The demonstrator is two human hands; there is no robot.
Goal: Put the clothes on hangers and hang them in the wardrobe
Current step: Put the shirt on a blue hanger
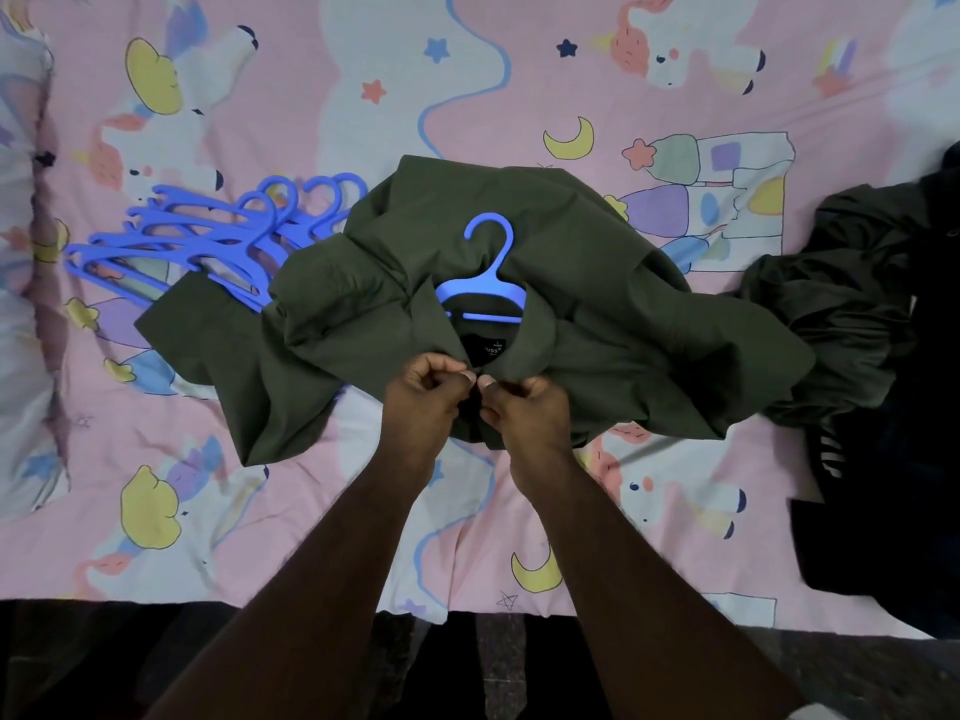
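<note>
- Shirt (pixel 395 283), olive green, lies spread and crumpled on the bedsheet (pixel 311 511), collar towards the person, a dark label showing inside the neck.
- Hanger (pixel 485 283), blue plastic, sits inside the shirt at the neck; its hook and shoulders stick out above the collar and rest on the shirt's cloth.
- Left hand (pixel 426 392) pinches the shirt's front edge just below the collar, fingers curled, thumb pressed against the cloth.
- Right hand (pixel 524 407) pinches the facing edge of the shirt in the same way, fingers curled; the two thumbs almost meet at the placket.
- Whether a button is between the fingertips cannot be told; the spot is too small and hidden by the thumbs.
- Spare hangers (pixel 208 236), blue and of the same kind, lie in a fanned pile on the bedsheet to the left, partly under the shirt's sleeve.
- Dark clothes (pixel 852 304) lie heaped on the right side of the bed, touching the shirt's far sleeve.
- Bedsheet is pink with unicorns, moons, stars and a castle; a dark floor (pixel 78 662) shows along the near edge.
</note>
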